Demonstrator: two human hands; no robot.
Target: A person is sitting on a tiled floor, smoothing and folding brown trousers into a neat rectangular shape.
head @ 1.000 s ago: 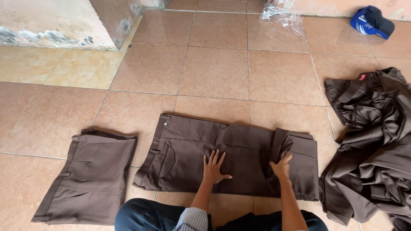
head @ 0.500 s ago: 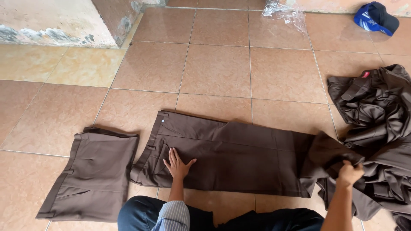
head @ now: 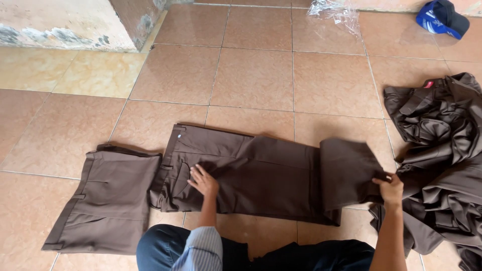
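A pair of dark brown trousers [head: 261, 170] lies flat on the tiled floor in front of me, waistband to the left. My left hand [head: 204, 181] presses flat on the trousers near the waistband and pocket. My right hand [head: 389, 189] grips the leg end of the trousers, which is lifted and folded back toward the left over the legs. My knees in dark jeans are at the bottom edge.
A folded pair of brown trousers [head: 108, 198] lies to the left, touching the waistband. A heap of brown garments [head: 442, 160] sits at the right. A blue cap [head: 442, 17] and clear plastic wrap [head: 335, 11] lie far back. A wall base [head: 75, 25] stands at upper left.
My right hand pulled the leg end out to the right, then lifted it back leftward as a fold. My left hand slid left to the waistband area and stays pressing there.
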